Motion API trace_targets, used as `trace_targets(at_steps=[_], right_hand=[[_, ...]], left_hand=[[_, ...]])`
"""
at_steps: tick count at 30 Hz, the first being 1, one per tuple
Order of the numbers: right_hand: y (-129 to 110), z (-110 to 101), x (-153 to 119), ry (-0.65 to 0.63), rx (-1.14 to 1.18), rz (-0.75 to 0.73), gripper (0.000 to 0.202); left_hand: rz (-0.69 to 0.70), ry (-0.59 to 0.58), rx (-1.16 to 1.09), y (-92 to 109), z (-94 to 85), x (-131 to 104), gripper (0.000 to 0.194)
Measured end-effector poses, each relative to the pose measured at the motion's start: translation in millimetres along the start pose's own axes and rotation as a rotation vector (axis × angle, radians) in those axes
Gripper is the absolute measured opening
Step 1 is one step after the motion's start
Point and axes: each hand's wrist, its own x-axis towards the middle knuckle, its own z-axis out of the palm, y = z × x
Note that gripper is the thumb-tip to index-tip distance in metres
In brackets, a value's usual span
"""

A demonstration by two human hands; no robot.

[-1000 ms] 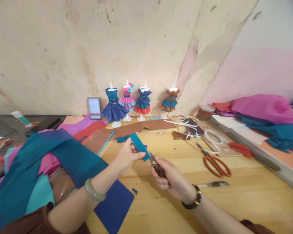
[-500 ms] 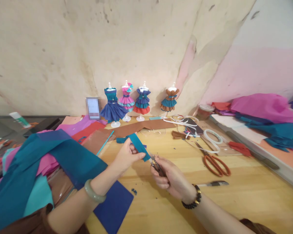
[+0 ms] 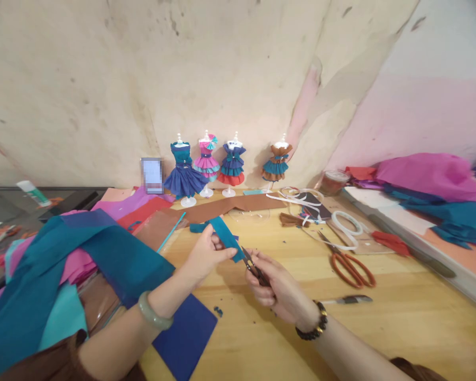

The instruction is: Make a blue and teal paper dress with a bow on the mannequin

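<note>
Teal strip: it is hanging in the air above the table, between the two hands, with its lower end reaching the small scissors.
Left hand: its fingers are pinching the strip, no gap is showing, and the thumb is lying near the lower end.
Right hand: its fingers are curling around the handles; how wide the blades are standing, I cannot tell exactly.
Careful cutting: in my opinion, the left thumb should be pressing the strip flat but lying away from the blades, while short cuts are following the edge.
Room around: bare wood is showing rightward, up to the knife and orange-handled scissors; the left forearm is crossing above the blue sheet, so this side seems tighter.
</note>
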Motion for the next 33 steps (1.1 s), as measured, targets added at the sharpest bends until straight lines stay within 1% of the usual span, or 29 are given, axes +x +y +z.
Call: trace_targets(at_steps=[4, 12, 14, 18, 20, 24, 29, 33], right_hand=[[0.2, -0.3, 0.2, 0.0, 0.003, -0.001, 0.051], [0.1, -2.2, 1.4, 0.003, 0.016, 0.006, 0.053], [0.3, -2.6, 1.9, -0.003, 0.025, 0.006, 0.053], [1.2, -3.7, 2.3, -0.008, 0.034, 0.006, 0.053], [1.6, -4.2, 2.3, -0.007, 0.035, 0.007, 0.053], [2.1, -4.8, 1.9, -0.01, 0.038, 0.01, 0.054], [2.2, -4.3, 1.5, -0.019, 0.028, 0.001, 0.051], [2.0, -5.0, 1.7, -0.022, 0.029, -0.001, 0.052]], left_hand=[[-0.001, -0.009, 0.022, 0.4, 0.6, -0.1, 0.059], [0.008, -0.02, 0.024, -0.4, -0.8, 0.1, 0.056], [0.01, -0.023, 0.025, -1.1, -1.1, -0.1, 0.059], [0.011, -0.025, 0.018, -2.8, -1.8, -0.1, 0.075], [0.008, -0.025, 0.018, -3.7, -2.2, 0.3, 0.079], [0.006, -0.026, 0.023, -4.6, -2.9, 0.8, 0.075], [0.016, -0.034, 0.013, -4.6, -3.1, 0.6, 0.079], [0.016, -0.032, 0.02, -5.3, -3.4, 1.0, 0.076]])
